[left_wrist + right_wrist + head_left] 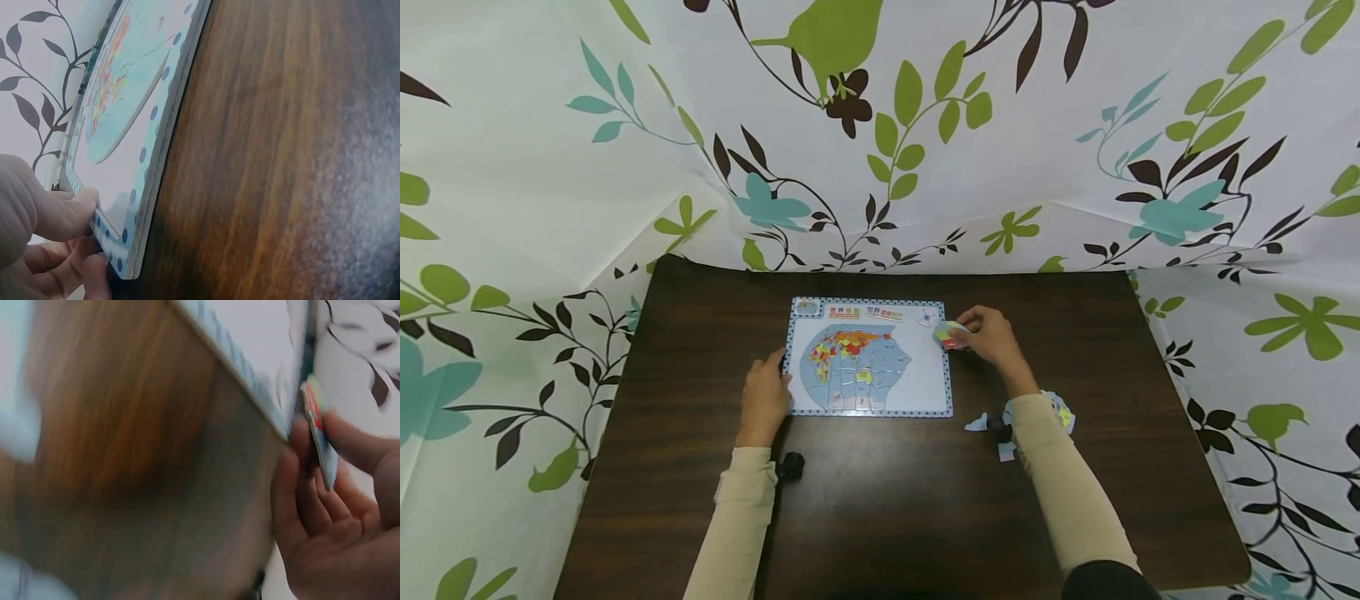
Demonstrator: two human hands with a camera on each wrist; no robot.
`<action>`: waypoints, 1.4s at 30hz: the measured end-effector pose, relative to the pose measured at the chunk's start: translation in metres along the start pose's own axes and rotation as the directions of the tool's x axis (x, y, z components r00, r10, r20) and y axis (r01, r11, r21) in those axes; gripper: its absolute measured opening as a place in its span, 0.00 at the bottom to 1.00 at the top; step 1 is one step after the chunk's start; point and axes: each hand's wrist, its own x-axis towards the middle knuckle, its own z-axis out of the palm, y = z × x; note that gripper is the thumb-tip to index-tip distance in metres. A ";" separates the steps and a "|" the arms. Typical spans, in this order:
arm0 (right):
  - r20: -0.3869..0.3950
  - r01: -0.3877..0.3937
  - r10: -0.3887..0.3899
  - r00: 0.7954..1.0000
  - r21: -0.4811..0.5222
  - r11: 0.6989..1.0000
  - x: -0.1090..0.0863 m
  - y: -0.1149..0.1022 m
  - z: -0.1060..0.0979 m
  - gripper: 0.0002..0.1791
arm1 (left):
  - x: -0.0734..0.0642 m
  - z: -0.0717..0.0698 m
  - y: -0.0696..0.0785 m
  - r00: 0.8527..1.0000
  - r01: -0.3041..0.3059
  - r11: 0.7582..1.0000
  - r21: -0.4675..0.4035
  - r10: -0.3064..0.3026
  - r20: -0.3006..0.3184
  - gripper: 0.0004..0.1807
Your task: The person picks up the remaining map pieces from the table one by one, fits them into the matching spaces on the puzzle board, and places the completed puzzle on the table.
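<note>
A world map jigsaw puzzle board [925,392] with a dotted blue border lies on the table, its map partly filled with pieces. My left hand [765,398] grips the board's left edge; in the left wrist view the thumb [81,209] presses on the border and the other fingers curl by the edge. Just off the board's upper right side, my right hand [992,337] pinches a puzzle piece [950,333] coloured green, red and blue. The right wrist view shows this piece [320,434] edge-on between thumb and fingers.
Loose puzzle pieces [1062,410] lie by the right forearm, partly hidden under it. A small pale blue piece [977,423] sits left of them. The dark wooden table [880,500] meets a patterned cloth backdrop [940,233] at its far edge.
</note>
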 end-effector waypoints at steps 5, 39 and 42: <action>-0.059 -0.034 0.035 0.998 0.021 0.999 0.019 -0.017 0.038 0.15 | 0.001 -0.001 0.000 1.000 0.017 1.000 -0.005 -0.017 0.004 0.26; -0.151 0.042 -0.093 0.984 -0.309 0.950 0.014 -0.037 0.082 0.13 | 0.003 0.001 0.001 1.000 0.026 0.999 -0.022 -0.027 -0.013 0.26; -0.156 0.052 -0.108 0.982 -0.329 0.943 0.014 -0.037 0.082 0.13 | 0.003 0.001 0.000 1.000 0.016 1.000 -0.016 -0.017 -0.025 0.26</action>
